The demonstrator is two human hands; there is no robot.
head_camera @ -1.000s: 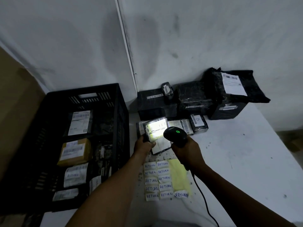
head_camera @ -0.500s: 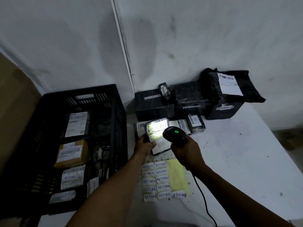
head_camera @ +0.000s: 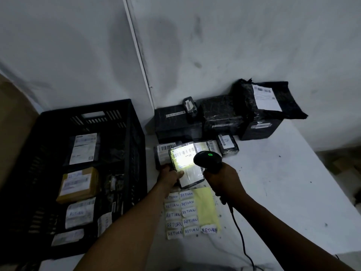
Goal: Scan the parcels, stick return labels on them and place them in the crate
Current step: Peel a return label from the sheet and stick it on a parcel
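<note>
The parcel [head_camera: 186,167] held in the left hand [head_camera: 171,176] is wrapped in glossy black plastic film, and its white paper label glares under the light of the matt black plastic scanner [head_camera: 208,161] gripped by the right hand [head_camera: 222,180]. The crate [head_camera: 134,145] is dull black slatted plastic, and one box [head_camera: 78,184] inside it is brown cardboard. The return labels [head_camera: 182,214] are white paper on a pale yellow backing sheet, lying on a smooth, speckled white table [head_camera: 283,192].
</note>
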